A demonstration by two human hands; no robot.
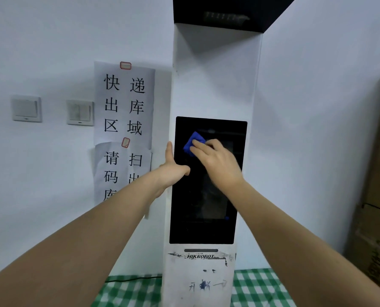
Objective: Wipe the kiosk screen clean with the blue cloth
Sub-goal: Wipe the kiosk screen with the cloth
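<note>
A tall white kiosk stands in front of me with a dark, switched-off screen set in its middle. My right hand presses a folded blue cloth flat against the upper left part of the screen, fingers on top of the cloth. My left hand grips the kiosk's left edge beside the screen, thumb on the screen's border and fingers behind the side.
Paper notices with large black characters hang on the wall left of the kiosk, beyond them two light switches. Cardboard boxes stand at the right edge. A green checked cloth covers the surface below.
</note>
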